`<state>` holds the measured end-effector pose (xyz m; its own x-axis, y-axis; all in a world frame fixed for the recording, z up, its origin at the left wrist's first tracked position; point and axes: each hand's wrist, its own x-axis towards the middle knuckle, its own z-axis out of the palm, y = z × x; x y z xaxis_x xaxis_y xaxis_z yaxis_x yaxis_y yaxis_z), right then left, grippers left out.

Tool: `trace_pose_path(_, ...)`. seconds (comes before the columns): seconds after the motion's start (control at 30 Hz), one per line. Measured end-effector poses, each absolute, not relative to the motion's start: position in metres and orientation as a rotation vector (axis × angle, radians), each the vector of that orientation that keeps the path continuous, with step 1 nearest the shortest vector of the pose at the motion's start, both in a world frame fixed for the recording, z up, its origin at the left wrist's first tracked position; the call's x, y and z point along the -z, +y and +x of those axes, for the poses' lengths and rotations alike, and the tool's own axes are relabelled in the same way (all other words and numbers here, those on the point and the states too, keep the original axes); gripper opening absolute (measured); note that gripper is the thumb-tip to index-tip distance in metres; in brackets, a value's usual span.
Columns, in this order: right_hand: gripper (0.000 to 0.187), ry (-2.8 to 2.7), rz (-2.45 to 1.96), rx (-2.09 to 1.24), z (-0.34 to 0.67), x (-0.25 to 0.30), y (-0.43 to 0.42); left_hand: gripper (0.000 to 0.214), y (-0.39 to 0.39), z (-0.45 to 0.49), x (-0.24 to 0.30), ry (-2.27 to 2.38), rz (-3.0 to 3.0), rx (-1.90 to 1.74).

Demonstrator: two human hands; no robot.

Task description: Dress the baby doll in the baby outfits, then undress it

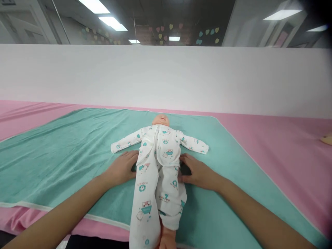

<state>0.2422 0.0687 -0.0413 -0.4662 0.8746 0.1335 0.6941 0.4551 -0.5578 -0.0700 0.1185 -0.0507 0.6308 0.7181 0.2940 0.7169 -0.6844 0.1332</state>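
Note:
A baby doll [161,120] lies on its back, dressed in a white printed jacket [168,145] and matching trousers [145,193]. Both of its sleeves stretch out sideways. My left hand [123,168] is closed at the left side of the doll's waist, its fingertips partly hidden by the cloth. On the opposite side, my right hand [195,172] curls in with thumb and fingers against the trousers just under the jacket hem. The right trouser leg is bunched up, and a bare doll foot [168,240] shows below it. The left leg reaches past the bottom edge of view.
Under the doll is a green blanket [77,148] with pale edging, spread over a pink sheet [293,155]. A white wall [166,77] rises behind, topped by a reflective glass panel [155,20]. A small yellowish object [327,139] sits at the far right edge.

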Motion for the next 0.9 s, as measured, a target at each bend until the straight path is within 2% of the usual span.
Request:
trace_pose_path(0.07, 0.056, -2.293, -1.294, -0.601, 0.239, 0.045, 0.068, 0.028, 0.119, -0.067, 0.051, 1.228, 2.823, -0.539)
trace_pose_path(0.1, 0.054, -2.257, -1.301, -0.598, 0.237, 0.047, 0.069, 0.027, 0.118, -0.065, 0.051, 1.234, 2.805, -0.583)
trace_pose_path(0.27, 0.022, -1.914, -1.313, -0.672, 0.227, 0.057, 0.075, 0.026, 0.117, -0.044, 0.042, 1.156, 2.622, -0.917)
trace_pose_path(0.4, 0.016, -1.763, -1.366, -0.654, 0.232, 0.058, 0.08, 0.026, 0.12, -0.029, 0.039, 1.095, 2.586, -1.011)
trace_pose_path(0.53, 0.019, -1.744, -1.408, -0.691, 0.232, 0.059, 0.081, 0.016, 0.122, -0.031, 0.049, 1.025, 2.681, -1.045)
trace_pose_path(0.63, 0.009, -1.789, -1.357, -0.645, 0.227, 0.059, 0.082, 0.012, 0.122, -0.036, 0.055, 1.01, 2.712, -1.072)
trace_pose_path(0.77, 0.017, -1.774, -1.311, -0.643, 0.23, 0.051, 0.083, 0.012, 0.12, -0.037, 0.053, 1.048, 2.705, -1.06)
trace_pose_path(0.9, 0.016, -2.005, -1.264, -0.859, 0.243, 0.034, 0.076, 0.013, 0.118, -0.036, 0.05, 1.098, 2.669, -1.059)
